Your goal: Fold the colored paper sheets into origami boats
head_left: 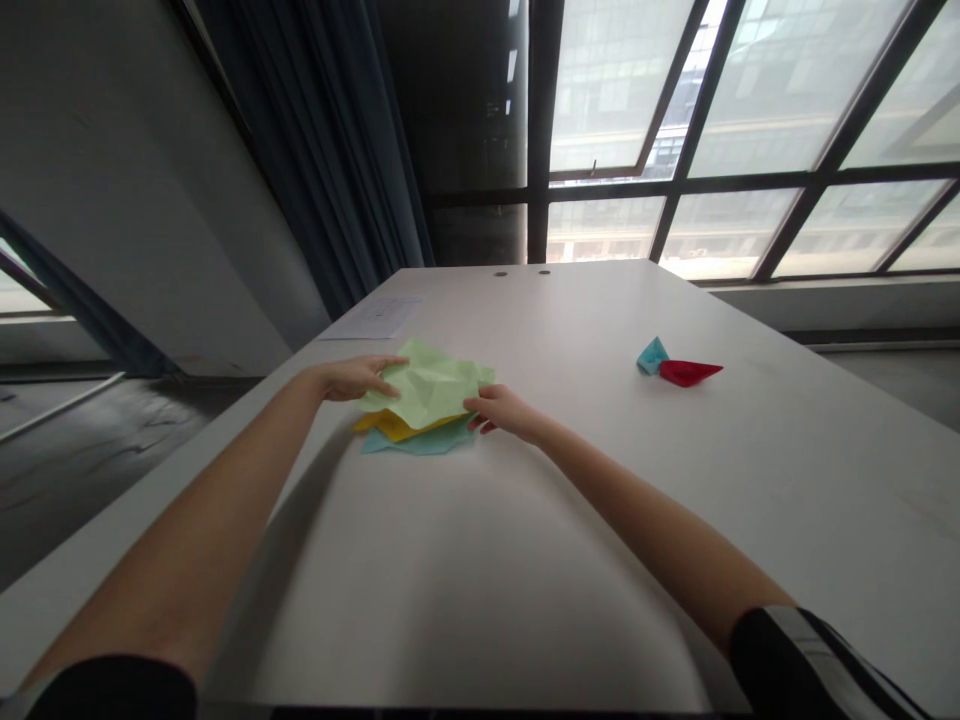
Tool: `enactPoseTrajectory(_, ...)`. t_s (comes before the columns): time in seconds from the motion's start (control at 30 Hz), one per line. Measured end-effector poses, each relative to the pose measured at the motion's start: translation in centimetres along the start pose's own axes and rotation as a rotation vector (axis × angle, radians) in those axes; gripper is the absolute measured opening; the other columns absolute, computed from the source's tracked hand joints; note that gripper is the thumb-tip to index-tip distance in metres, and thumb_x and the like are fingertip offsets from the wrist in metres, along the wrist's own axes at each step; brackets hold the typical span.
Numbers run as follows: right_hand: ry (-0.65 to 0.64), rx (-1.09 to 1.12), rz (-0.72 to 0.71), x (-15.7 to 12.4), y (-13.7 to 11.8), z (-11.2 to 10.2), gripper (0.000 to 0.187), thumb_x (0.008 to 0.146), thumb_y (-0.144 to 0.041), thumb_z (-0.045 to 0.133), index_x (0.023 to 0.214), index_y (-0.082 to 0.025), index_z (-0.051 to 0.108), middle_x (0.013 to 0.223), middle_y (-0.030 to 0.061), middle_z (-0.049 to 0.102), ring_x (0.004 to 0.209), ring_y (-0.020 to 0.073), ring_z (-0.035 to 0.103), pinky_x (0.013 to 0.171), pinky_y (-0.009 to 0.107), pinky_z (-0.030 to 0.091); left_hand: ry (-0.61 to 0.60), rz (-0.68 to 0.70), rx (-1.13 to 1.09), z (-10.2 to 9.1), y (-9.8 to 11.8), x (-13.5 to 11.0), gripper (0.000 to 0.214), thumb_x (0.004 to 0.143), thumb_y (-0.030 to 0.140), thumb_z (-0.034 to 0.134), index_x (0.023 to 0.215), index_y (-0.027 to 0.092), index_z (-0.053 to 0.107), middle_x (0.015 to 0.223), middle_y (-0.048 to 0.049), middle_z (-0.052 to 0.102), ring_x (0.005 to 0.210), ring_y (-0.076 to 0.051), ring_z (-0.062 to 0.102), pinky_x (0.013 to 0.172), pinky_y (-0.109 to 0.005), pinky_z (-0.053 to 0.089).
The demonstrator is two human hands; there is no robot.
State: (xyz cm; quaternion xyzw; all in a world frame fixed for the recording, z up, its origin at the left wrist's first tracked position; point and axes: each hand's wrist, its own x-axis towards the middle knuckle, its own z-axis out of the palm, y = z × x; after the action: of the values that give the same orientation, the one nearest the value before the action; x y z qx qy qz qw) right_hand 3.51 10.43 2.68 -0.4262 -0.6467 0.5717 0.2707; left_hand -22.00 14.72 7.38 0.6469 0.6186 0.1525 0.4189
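Observation:
A creased light green sheet of paper point(431, 385) lies uppermost on a small pile, with a yellow sheet point(397, 426) and a light blue sheet point(424, 440) showing beneath its near edge. My left hand point(360, 378) pinches the green sheet's left edge between thumb and fingers. At the right edge, my right hand point(504, 410) has its thumb on top and its fingers curled under the green paper. Whether the right fingers also touch the lower sheets is hard to make out.
On the right of the white table point(570, 540) sit a folded blue paper piece point(652, 355) and a folded red paper piece point(688, 373), touching or nearly so. A printed white sheet point(375, 318) lies by the far left edge. Windows and a dark blue curtain point(322, 130) stand behind.

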Motion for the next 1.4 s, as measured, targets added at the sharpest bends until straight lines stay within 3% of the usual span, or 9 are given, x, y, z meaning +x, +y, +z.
enactPoseTrajectory(0.13,-0.07,-0.362,0.044,-0.7,1.5,0.0,0.015,0.075,-0.027,0.047,0.069,-0.015,0.055,0.067,0.0017,0.063,0.052,0.0088,0.057,0.044,0.018,0.041,0.052,0.006,0.239,2.3,-2.4,0.6,0.085,0.049,0.021,0.061,0.13,0.02,0.036,0.135,-0.0083,0.037,0.116,-0.024,0.043,0.088,-0.027,0.041)
enactPoseTrajectory(0.27,-0.01,-0.551,0.032,-1.4,2.0,0.2,0.015,0.068,-0.026,0.053,0.058,-0.015,0.055,0.054,0.0006,0.057,0.055,0.012,0.055,0.046,0.02,0.037,0.054,0.008,0.486,3.3,-3.4,1.1,0.088,0.048,0.02,0.056,0.132,0.015,0.032,0.135,-0.0106,0.035,0.123,-0.025,0.033,0.098,-0.029,0.031)
enactPoseTrajectory(0.47,0.08,-0.721,-0.065,-2.1,1.9,1.7,0.023,0.068,-0.038,0.057,0.067,-0.016,0.062,0.068,0.005,0.064,0.067,0.0175,0.058,0.055,0.024,0.038,0.162,-0.076,0.684,4.6,-3.5,0.9,0.08,0.05,0.02,0.051,0.129,0.027,0.038,0.129,-0.0111,0.036,0.115,-0.031,0.039,0.093,-0.039,0.032)
enactPoseTrajectory(0.63,0.101,-0.83,-0.042,-2.3,1.9,2.2,0.053,0.085,-0.049,0.027,0.071,-0.016,0.065,0.077,0.0111,0.066,0.073,0.0192,0.061,0.061,0.026,0.04,0.232,-0.081,0.78,5.4,-3.6,0.6,0.059,0.067,0.037,0.047,0.125,0.028,0.043,0.12,-0.0118,0.048,0.116,-0.032,0.038,0.094,-0.046,0.026)
enactPoseTrajectory(0.77,0.188,-0.916,0.006,-2.4,2.2,2.1,0.042,0.081,-0.045,0.037,0.084,-0.013,0.064,0.093,0.0152,0.064,0.084,0.0232,0.059,0.064,0.029,0.042,0.253,-0.058,0.776,5.4,-3.7,0.2,0.058,0.069,0.042,0.045,0.124,0.023,0.045,0.114,-0.013,0.054,0.114,-0.031,0.041,0.093,-0.043,0.029)
enactPoseTrajectory(0.87,0.245,-0.933,0.009,-2.5,2.5,2.1,0.042,0.079,-0.048,0.041,0.089,-0.014,0.063,0.1,0.0158,0.061,0.091,0.0256,0.056,0.067,0.031,0.043,0.293,-0.056,0.752,5.2,-3.9,-0.1,0.059,0.068,0.041,0.048,0.123,0.02,0.046,0.112,-0.0121,0.056,0.108,-0.029,0.047,0.09,-0.037,0.034)
enactPoseTrajectory(1.03,0.295,-0.87,0.031,-2.1,2.7,1.9,0.053,0.087,-0.047,0.022,0.086,-0.014,0.063,0.103,0.0165,0.06,0.096,0.0247,0.054,0.073,0.033,0.041,0.334,-0.048,0.712,5.2,-4.5,-0.3,0.055,0.068,0.039,0.048,0.117,0.015,0.051,0.113,-0.0109,0.057,0.108,-0.025,0.049,0.091,-0.029,0.035)
enactPoseTrajectory(1.2,0.295,-0.864,0.014,-1.8,2.7,1.5,0.03,0.082,-0.035,0.04,0.092,-0.013,0.059,0.1,0.0147,0.061,0.09,0.0224,0.057,0.073,0.03,0.041,0.376,-0.039,0.71,5.5,-4.4,-0.7,0.061,0.062,0.041,0.054,0.116,0.012,0.051,0.112,-0.0125,0.056,0.105,-0.027,0.05,0.089,-0.03,0.038)
enactPoseTrajectory(1.4,0.382,-0.687,0.066,-1.0,2.5,0.5,0.043,0.08,-0.041,0.04,0.108,-0.01,0.051,0.098,0.0161,0.063,0.091,0.0236,0.058,0.071,0.03,0.041,0.437,0.042,0.646,5.7,-3.8,-1.3,0.054,0.06,0.023,0.056,0.114,0.013,0.054,0.111,-0.0103,0.057,0.106,-0.025,0.05,0.091,-0.029,0.037)
